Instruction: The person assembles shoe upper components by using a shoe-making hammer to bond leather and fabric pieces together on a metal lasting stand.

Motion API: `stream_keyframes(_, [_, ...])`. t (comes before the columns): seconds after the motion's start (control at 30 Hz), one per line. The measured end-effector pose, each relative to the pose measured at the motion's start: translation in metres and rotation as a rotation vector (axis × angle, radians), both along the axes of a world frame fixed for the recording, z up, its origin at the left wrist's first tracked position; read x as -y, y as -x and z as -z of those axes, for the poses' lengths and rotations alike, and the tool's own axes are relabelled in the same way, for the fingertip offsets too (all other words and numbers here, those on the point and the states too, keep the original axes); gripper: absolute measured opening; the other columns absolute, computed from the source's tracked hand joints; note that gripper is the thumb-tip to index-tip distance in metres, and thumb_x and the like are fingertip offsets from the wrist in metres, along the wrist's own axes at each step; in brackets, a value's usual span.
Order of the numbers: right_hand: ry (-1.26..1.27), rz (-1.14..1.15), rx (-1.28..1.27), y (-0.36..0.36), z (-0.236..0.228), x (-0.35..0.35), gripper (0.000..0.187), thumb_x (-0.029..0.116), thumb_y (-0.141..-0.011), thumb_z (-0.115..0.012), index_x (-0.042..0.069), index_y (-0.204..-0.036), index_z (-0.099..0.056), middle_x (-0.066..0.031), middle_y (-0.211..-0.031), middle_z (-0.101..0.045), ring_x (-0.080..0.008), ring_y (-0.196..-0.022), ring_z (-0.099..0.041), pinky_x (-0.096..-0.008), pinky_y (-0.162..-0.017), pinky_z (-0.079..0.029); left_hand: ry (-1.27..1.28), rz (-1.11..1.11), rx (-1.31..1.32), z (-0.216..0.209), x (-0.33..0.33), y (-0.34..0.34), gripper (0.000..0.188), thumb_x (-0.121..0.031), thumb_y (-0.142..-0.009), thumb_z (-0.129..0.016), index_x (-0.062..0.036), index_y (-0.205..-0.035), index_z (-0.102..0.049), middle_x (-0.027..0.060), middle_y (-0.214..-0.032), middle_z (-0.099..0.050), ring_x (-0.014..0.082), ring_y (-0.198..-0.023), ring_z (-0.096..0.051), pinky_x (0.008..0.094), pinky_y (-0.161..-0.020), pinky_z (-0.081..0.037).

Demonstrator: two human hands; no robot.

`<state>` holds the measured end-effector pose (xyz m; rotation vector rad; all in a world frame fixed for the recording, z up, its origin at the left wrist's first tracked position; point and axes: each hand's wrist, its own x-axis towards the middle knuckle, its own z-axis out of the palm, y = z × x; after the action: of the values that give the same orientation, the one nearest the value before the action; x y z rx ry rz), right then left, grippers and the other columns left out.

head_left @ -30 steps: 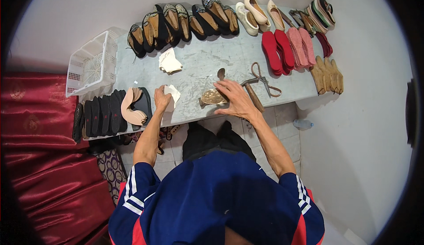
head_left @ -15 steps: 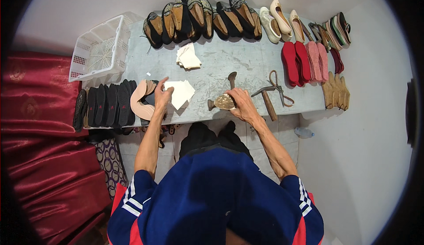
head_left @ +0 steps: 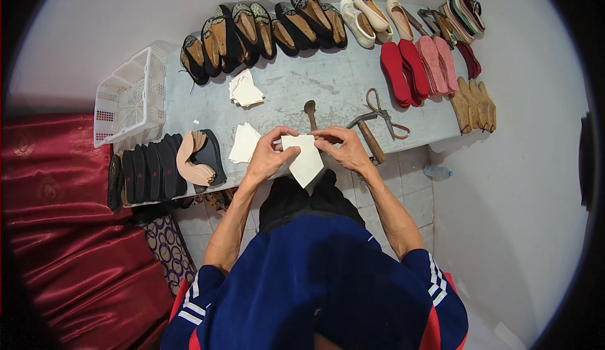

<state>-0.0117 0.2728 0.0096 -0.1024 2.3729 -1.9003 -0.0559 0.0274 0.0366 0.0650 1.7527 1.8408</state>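
A pointed, cream-white piece of sheet material [head_left: 305, 162] hangs between my two hands over the table's near edge. My left hand [head_left: 272, 156] pinches its upper left corner between thumb and fingers. At its upper right edge, my right hand [head_left: 345, 151] is closed on it the same way. Just beyond my fingers a rusty metal cobbler's anvil [head_left: 310, 113] shows one rounded foot, the rest hidden by the piece and my hands. Left of my left hand lies a small stack of similar cream pieces [head_left: 244, 143]. To the right are a hammer [head_left: 370, 140] and large scissors [head_left: 386, 116].
Black shoes [head_left: 242, 31] and cream shoes [head_left: 372, 9] line the table's back. Red insoles [head_left: 403, 75], pink insoles [head_left: 436, 66] and wooden lasts [head_left: 474, 105] stand right. Black soles [head_left: 151, 168], beige curved pieces [head_left: 192, 161] and a white basket [head_left: 135, 94] are left.
My left hand has lifted a cream piece from the near stack and brought it right. My right hand has left the anvil and now grips the piece too. The view has shifted.
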Motion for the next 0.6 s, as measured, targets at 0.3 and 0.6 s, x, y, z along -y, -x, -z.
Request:
stream_keyframes(0.3, [-0.12, -0.021, 0.026, 0.008, 0.005, -0.006, 0.026, 0.022, -0.094, -0.081, 0.002, -0.111, -0.081, -0.0073, -0.093, -0.074, -0.0142, -0.079, -0.067, -0.0308, -0.073, -0.055, 0.564, 0.225, -0.236, -0.016, -0.016, 0.002, 0.03, -0.016, -0.089, -0.077, -0.0041, -0.115, -0.07, 0.0113, -0.109, -0.07, 0.0178, -0.097, -0.065, 0.0337, -0.083, -0.053])
stream_keyframes(0.6, [-0.182, -0.069, -0.049, 0.017, 0.005, -0.008, 0.022, 0.02, -0.09, -0.081, 0.002, -0.103, -0.081, -0.0101, -0.088, -0.072, -0.0199, -0.076, -0.069, -0.0348, -0.071, -0.056, 0.649, 0.268, -0.846, 0.003, -0.015, 0.003, 0.037, -0.021, -0.087, -0.078, -0.0103, -0.123, -0.079, 0.0133, -0.11, -0.062, 0.032, -0.103, -0.056, 0.0436, -0.096, -0.048])
